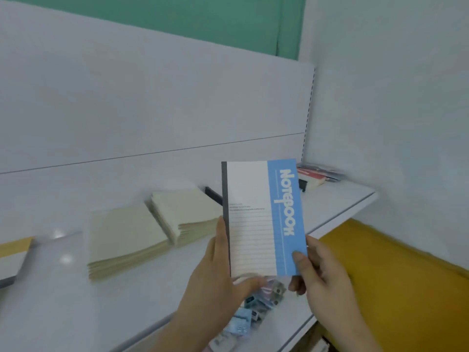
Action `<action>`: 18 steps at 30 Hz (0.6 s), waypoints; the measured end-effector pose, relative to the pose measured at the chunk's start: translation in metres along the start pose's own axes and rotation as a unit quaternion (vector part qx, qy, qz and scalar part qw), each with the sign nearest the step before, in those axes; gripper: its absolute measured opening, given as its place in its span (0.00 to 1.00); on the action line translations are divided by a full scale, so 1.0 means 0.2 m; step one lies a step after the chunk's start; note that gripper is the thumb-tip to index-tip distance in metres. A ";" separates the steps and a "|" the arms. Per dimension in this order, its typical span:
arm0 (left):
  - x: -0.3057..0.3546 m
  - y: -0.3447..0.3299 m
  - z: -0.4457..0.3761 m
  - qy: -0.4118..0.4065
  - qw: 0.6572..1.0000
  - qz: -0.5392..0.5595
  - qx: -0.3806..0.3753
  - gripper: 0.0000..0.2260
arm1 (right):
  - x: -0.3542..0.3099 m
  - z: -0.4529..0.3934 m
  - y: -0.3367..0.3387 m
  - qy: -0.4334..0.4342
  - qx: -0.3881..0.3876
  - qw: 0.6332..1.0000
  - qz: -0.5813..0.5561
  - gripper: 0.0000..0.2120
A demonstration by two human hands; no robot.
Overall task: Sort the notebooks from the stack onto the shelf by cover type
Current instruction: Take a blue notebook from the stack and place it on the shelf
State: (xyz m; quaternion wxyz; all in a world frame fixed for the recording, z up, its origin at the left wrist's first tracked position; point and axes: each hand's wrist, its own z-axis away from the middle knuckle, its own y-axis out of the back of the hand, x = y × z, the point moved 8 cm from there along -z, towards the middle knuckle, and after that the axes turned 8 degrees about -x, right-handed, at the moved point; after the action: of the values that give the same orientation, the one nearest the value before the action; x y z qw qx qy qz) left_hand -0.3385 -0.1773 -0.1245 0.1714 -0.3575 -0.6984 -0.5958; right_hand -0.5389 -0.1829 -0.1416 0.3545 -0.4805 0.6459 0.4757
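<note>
I hold a white and light-blue notebook point(264, 217) upright above the white shelf point(76, 301); "NOTEBOOK" runs down its blue band. My left hand point(215, 273) grips its lower left edge and my right hand point(319, 275) pinches its lower right corner. Below it, partly hidden by my hands, several blue-covered notebooks point(251, 311) lie fanned on the shelf. Two cream-covered stacks rest further back: a larger cream stack point(124, 240) and a smaller cream stack point(187, 214) leaning against it.
A yellow and white notebook point(14, 255) lies at the left edge. Red and dark items point(317, 174) sit in the shelf's far right corner. A yellow surface point(406, 280) lies beyond the shelf's right edge. A white back panel rises behind the shelf.
</note>
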 end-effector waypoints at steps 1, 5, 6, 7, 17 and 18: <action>0.07 -0.08 -0.06 -0.010 1.000 -0.028 -0.007 0.57 | 0.05 -0.04 0.10 -0.003 -0.001 1.000 0.001 0.14; 0.26 -0.34 -0.30 -0.032 0.991 -0.130 -0.021 0.51 | 0.20 -0.22 0.43 -0.009 -0.021 1.000 0.016 0.14; 0.29 -0.39 -0.37 -0.029 0.989 -0.146 -0.024 0.50 | 0.22 -0.27 0.50 -0.004 -0.027 0.999 0.029 0.14; 0.31 -0.43 -0.44 -0.024 0.987 -0.157 -0.031 0.49 | 0.24 -0.32 0.56 0.003 -0.034 0.998 0.050 0.14; 0.34 -0.61 -1.11 0.024 0.964 -0.263 -0.028 0.46 | 0.41 -1.07 0.79 0.040 -0.058 0.965 0.254 0.19; 0.32 -0.61 -1.19 0.024 0.961 -0.274 -0.023 0.45 | 0.42 -1.16 0.78 0.047 -0.065 0.958 0.276 0.21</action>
State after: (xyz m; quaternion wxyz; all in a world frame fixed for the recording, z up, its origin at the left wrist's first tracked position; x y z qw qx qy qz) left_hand -0.5126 -0.3889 -0.1127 0.0105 -0.1420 -0.7515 -0.6442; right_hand -0.7129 -0.4154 -0.1079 0.1469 -0.3275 0.7372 0.5725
